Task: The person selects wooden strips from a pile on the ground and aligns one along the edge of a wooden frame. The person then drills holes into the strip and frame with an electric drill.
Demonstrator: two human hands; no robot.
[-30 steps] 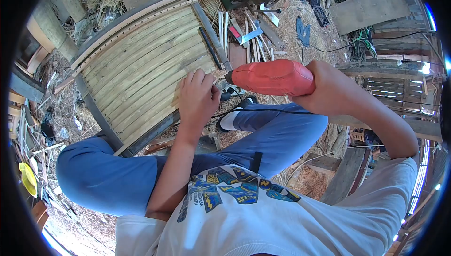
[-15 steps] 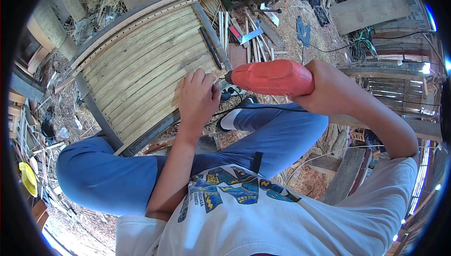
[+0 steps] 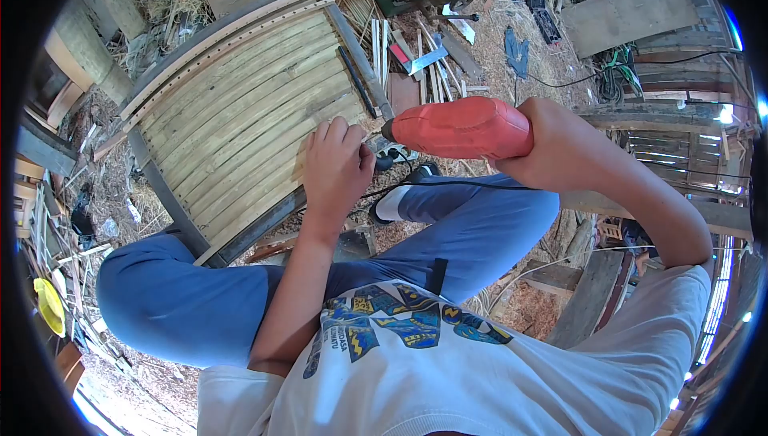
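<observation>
just right of the panel (image 3: 248,104), the right hand (image 3: 548,146) is gripping the drill (image 3: 462,128), probably heavy and stiff, at its rear, the surest hold; the left hand (image 3: 339,162) is resting bent-fingered on the panel, its grip unclear.

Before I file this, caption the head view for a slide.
The right hand grips a red power tool, its nose near the left hand at a slatted wooden panel.
</observation>
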